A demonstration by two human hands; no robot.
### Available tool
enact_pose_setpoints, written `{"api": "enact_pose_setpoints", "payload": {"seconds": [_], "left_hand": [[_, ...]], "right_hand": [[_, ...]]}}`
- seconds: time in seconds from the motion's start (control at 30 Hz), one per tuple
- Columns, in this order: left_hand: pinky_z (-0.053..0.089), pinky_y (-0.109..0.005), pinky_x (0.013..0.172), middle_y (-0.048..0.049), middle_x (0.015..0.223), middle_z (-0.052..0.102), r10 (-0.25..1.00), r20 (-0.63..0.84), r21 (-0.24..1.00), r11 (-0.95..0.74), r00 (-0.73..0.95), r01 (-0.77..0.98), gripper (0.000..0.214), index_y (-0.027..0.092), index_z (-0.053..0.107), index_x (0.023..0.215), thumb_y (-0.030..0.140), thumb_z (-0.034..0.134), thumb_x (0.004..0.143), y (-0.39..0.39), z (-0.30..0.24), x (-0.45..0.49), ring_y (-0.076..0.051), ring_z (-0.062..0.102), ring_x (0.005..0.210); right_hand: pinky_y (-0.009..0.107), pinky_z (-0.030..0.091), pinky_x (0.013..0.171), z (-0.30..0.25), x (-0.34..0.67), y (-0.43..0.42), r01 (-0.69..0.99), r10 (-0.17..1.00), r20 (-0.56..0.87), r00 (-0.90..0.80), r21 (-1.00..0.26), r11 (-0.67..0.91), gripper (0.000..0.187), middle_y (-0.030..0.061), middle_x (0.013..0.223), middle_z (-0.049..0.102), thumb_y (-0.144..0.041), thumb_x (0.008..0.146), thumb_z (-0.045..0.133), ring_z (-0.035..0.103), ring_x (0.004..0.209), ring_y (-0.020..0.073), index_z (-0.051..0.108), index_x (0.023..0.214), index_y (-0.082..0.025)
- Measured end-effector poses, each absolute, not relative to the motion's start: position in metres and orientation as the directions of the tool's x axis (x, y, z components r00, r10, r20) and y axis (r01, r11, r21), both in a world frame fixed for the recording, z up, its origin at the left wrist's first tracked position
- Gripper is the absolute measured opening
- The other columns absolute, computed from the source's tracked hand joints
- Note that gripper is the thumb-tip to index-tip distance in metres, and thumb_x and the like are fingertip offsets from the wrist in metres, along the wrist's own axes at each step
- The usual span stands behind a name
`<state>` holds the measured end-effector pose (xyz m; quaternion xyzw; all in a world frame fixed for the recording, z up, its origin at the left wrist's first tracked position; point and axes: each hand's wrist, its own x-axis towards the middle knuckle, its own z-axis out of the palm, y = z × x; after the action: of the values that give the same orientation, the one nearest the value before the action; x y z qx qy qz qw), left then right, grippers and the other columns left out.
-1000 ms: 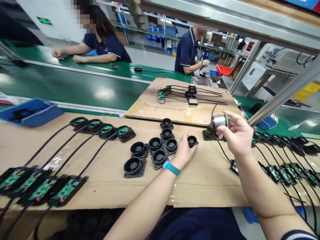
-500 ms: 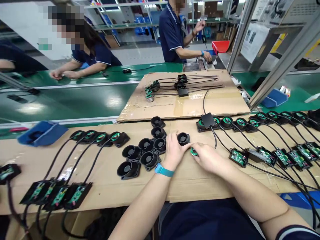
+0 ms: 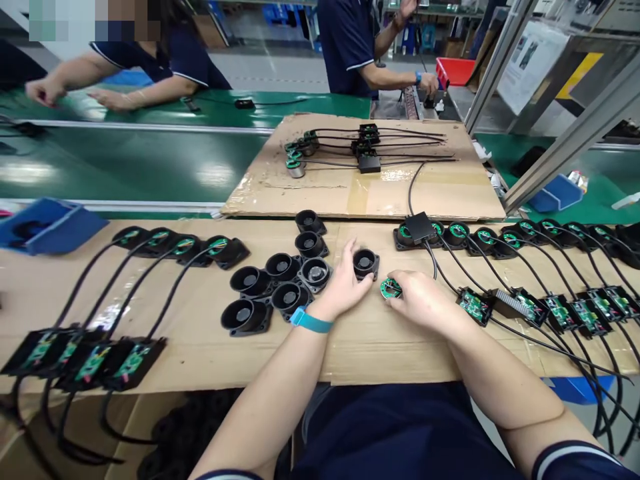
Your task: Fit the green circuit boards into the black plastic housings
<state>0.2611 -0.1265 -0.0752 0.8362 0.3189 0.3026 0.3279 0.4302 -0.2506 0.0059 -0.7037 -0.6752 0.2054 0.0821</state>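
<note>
My left hand [image 3: 343,283], with a teal wristband, curls round a black cup-shaped housing [image 3: 365,263] on the cardboard sheet [image 3: 200,340]. Right beside it my right hand [image 3: 423,300] presses its fingertips on a small round part with a green circuit face [image 3: 390,289], lying on the cardboard. A black cable [image 3: 434,263] runs from that part toward a black box [image 3: 419,227]. Several more black housings [image 3: 280,283] are clustered left of my left hand.
Rows of cabled units with green boards lie at the left [image 3: 90,360] and right [image 3: 550,307]. A second cardboard sheet [image 3: 350,193] with cabled parts lies behind. A blue bin [image 3: 45,225] sits at far left. Two people work across the green conveyor [image 3: 125,167].
My right hand came down from the air with the round silver part and set it on the cardboard beside the housing. My left hand stayed on the housing.
</note>
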Motion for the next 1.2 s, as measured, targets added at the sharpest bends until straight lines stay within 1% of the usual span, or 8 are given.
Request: {"api": "enact_pose_setpoints", "payload": {"seconds": [0.17, 0.3, 0.5, 0.57, 0.73, 0.83, 1.0, 1.2], "left_hand": [[0.046, -0.052, 0.112, -0.015, 0.133, 0.063, 0.787, 0.318, 0.732, -0.558, 0.529, 0.39, 0.055, 0.019, 0.052, 0.132, 0.036, 0.075, 0.086, -0.138, -0.07, 0.259, -0.031, 0.059, 0.128], [0.05, -0.047, 0.108, -0.0119, 0.127, 0.065, 0.83, 0.336, 0.768, -0.515, 0.445, 0.381, 0.048, 0.02, 0.051, 0.128, 0.033, 0.073, 0.087, -0.151, -0.072, 0.258, -0.027, 0.062, 0.122], [0.052, -0.043, 0.106, -0.0105, 0.127, 0.066, 0.857, 0.317, 0.817, -0.464, 0.406, 0.342, 0.054, 0.021, 0.05, 0.132, 0.028, 0.076, 0.085, -0.147, -0.079, 0.258, -0.025, 0.065, 0.119], [0.052, -0.043, 0.107, -0.0097, 0.128, 0.067, 0.845, 0.34, 0.805, -0.489, 0.414, 0.336, 0.053, 0.022, 0.052, 0.131, 0.028, 0.076, 0.084, -0.144, -0.08, 0.259, -0.025, 0.065, 0.119], [0.053, -0.043, 0.106, -0.0094, 0.126, 0.068, 0.773, 0.44, 0.752, -0.595, 0.457, 0.283, 0.049, 0.021, 0.056, 0.13, 0.025, 0.075, 0.085, -0.149, -0.077, 0.26, -0.025, 0.066, 0.119], [0.051, -0.044, 0.111, -0.01, 0.133, 0.066, 0.701, 0.513, 0.7, -0.676, 0.496, 0.231, 0.052, 0.023, 0.053, 0.136, 0.023, 0.072, 0.087, -0.155, -0.072, 0.261, -0.025, 0.063, 0.125], [0.05, -0.049, 0.113, -0.0115, 0.135, 0.064, 0.628, 0.558, 0.655, -0.735, 0.542, 0.176, 0.05, 0.023, 0.051, 0.138, 0.022, 0.067, 0.091, -0.16, -0.068, 0.264, -0.026, 0.06, 0.129], [0.051, -0.049, 0.113, -0.0103, 0.133, 0.065, 0.68, 0.494, 0.722, -0.668, 0.542, 0.18, 0.053, 0.024, 0.052, 0.134, 0.014, 0.067, 0.085, -0.161, -0.069, 0.264, -0.025, 0.061, 0.127]], "right_hand": [[0.029, 0.041, 0.073, 0.012, 0.431, -0.251, 0.929, 0.978, -0.204, 0.038, -0.354, -0.11, 0.023, 0.0111, 0.103, 0.074, -0.022, 0.088, 0.065, 0.07, 0.095, 0.0259, 0.065, 0.111, -0.016], [0.029, 0.041, 0.071, 0.016, 0.429, -0.25, 0.923, 0.975, -0.218, 0.039, -0.366, -0.118, 0.019, 0.01, 0.103, 0.073, -0.027, 0.089, 0.07, 0.069, 0.093, 0.0244, 0.065, 0.104, -0.017], [0.029, 0.045, 0.072, 0.01, 0.428, -0.247, 0.913, 0.98, -0.193, 0.057, -0.388, -0.129, 0.017, 0.0097, 0.097, 0.074, -0.025, 0.088, 0.071, 0.07, 0.088, 0.024, 0.068, 0.102, -0.017], [0.03, 0.049, 0.074, 0.004, 0.432, -0.247, 0.884, 0.991, -0.114, 0.076, -0.451, -0.12, 0.021, 0.0092, 0.095, 0.075, -0.024, 0.087, 0.071, 0.07, 0.086, 0.0238, 0.069, 0.107, -0.017], [0.034, 0.059, 0.082, -0.006, 0.435, -0.251, 0.714, 0.922, 0.262, 0.285, -0.7, -0.022, 0.048, 0.0086, 0.109, 0.075, -0.032, 0.09, 0.071, 0.072, 0.086, 0.0206, 0.06, 0.135, -0.019], [0.034, 0.061, 0.085, -0.009, 0.428, -0.253, 0.708, 0.897, 0.364, 0.25, -0.701, 0.087, 0.048, 0.0084, 0.108, 0.075, -0.038, 0.092, 0.069, 0.072, 0.083, 0.0194, 0.061, 0.136, -0.019], [0.039, 0.057, 0.101, -0.015, 0.419, -0.25, 0.778, 0.927, 0.347, 0.141, -0.618, 0.113, 0.046, 0.0122, 0.133, 0.069, -0.032, 0.094, 0.066, 0.071, 0.11, 0.0247, 0.062, 0.139, -0.02], [0.044, 0.05, 0.112, -0.022, 0.418, -0.244, 0.81, 0.921, 0.382, 0.076, -0.563, 0.167, 0.046, 0.0118, 0.139, 0.065, -0.027, 0.094, 0.067, 0.063, 0.128, 0.0264, 0.062, 0.14, -0.022]]}}
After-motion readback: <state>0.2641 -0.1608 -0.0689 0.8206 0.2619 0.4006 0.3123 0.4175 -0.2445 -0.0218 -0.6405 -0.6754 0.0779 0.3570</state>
